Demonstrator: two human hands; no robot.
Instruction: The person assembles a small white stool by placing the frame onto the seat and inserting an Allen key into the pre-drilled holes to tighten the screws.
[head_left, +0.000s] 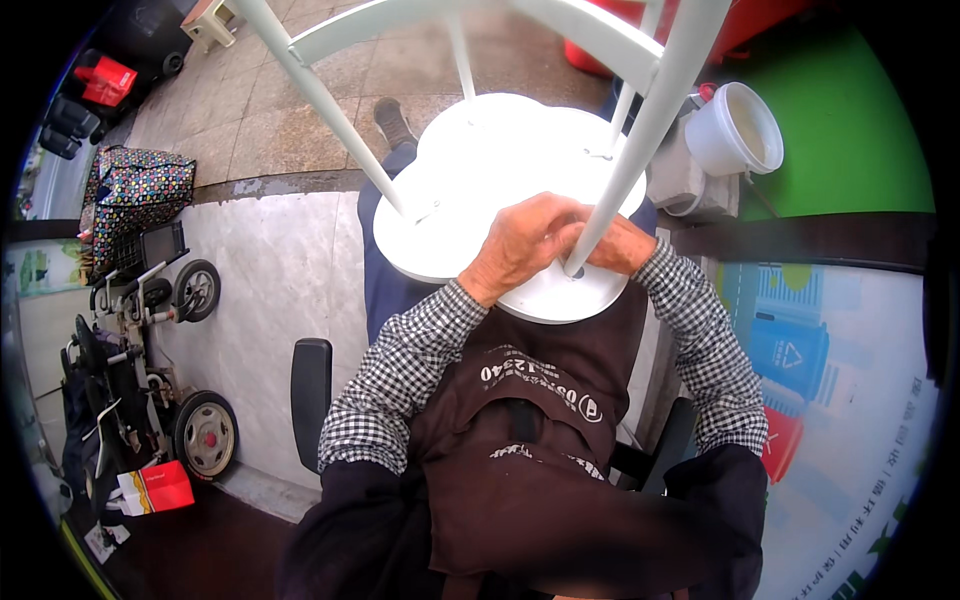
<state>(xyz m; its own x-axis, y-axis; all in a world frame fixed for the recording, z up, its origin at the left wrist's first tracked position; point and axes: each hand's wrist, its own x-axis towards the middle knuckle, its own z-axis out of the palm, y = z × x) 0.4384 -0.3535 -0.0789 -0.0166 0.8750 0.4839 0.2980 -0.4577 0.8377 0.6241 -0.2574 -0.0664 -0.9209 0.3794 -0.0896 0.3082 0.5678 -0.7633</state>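
Across my lap lies a white stool, its clover-shaped seat (480, 160) bottom up and its pale legs pointing upward. Both hands meet at the foot of the near right leg (625, 165), where it joins the seat. My left hand (525, 240) is on the leg's left side with fingers curled and pressed together. Partly behind the leg, my right hand (618, 243) is bent inward, its fingertips close to the left hand's. Whatever they pinch there is hidden by the fingers. Small metal fittings (428, 212) show at the other leg joints.
A white bucket (735, 130) stands on a grey block at the right, beside a green surface. To the left are a dotted bag (145, 195), a wheeled cart (205, 430) and a red-and-yellow box (160, 488). A black armrest (312, 400) is near my left elbow.
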